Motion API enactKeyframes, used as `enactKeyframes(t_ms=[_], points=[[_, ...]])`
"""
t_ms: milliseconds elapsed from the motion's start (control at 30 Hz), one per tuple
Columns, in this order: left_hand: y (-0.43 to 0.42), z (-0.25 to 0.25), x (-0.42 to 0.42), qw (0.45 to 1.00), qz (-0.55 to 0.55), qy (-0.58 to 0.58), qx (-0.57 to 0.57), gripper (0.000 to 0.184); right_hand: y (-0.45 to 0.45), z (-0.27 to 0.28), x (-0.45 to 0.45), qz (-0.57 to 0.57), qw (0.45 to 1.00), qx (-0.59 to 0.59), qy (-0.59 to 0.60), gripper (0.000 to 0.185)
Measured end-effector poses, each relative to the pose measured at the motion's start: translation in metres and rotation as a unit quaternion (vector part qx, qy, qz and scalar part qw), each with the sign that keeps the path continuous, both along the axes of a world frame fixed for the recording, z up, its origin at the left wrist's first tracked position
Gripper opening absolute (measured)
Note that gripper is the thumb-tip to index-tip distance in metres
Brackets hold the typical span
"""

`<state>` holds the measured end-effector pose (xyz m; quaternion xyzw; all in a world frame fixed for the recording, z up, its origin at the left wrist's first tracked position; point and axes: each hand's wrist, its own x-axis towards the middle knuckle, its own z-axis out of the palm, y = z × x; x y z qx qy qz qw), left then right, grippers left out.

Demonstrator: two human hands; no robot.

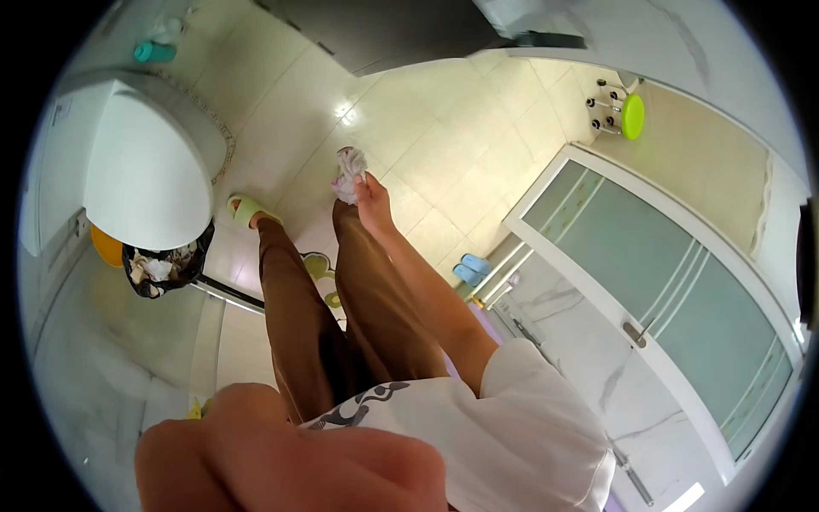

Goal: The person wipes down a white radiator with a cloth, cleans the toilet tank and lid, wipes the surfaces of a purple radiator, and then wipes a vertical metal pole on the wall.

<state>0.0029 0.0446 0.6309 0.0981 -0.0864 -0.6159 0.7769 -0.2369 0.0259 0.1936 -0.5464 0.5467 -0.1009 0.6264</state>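
Note:
My right hand (373,205) is stretched out over the floor, its fingers closed on a crumpled whitish tissue or cloth (351,173). That crumpled piece hangs in front of my right foot and mostly hides it. Close to the camera, a large blurred shape of skin fills the bottom, which seems to be my left hand (290,452); its fingers cannot be made out, nor whether it holds anything. Left of my legs, a bin with a black bag (167,270) holds crumpled papers, beside a toilet with its white lid (145,171) down.
My left foot wears a light green slipper (247,209). A flowered mat (320,275) lies beside my legs. Blue slippers (472,269) sit near a frosted glass door (631,247). A green stool (632,117), dark panel (384,30) and teal bottle (154,52) are farther off.

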Motion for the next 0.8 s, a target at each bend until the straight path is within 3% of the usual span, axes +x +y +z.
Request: enactKeyframes(t_ms=[100, 200, 333, 667, 800], points=[[-0.03, 0.038, -0.035, 0.998, -0.039, -0.017, -0.04, 0.03, -0.026, 0.042, -0.024, 0.015, 1.0, -0.005, 0.002, 0.033], [-0.057, 0.077, -0.071, 0.992, -0.085, -0.039, -0.079, 0.029, -0.057, 0.104, -0.044, -0.037, 0.997, 0.001, -0.067, 0.031], [-0.086, 0.124, -0.118, 0.981, -0.143, -0.057, -0.122, 0.028, -0.086, 0.149, -0.102, -0.095, 0.992, -0.083, -0.01, 0.027], [-0.095, 0.22, -0.209, 0.94, -0.252, -0.11, -0.203, 0.024, -0.095, 0.177, -0.267, -0.19, 0.973, -0.131, 0.0, 0.03], [-0.07, 0.254, -0.225, 0.919, -0.286, -0.128, -0.24, 0.023, -0.066, 0.221, -0.282, -0.27, 0.95, -0.157, -0.015, 0.029]])
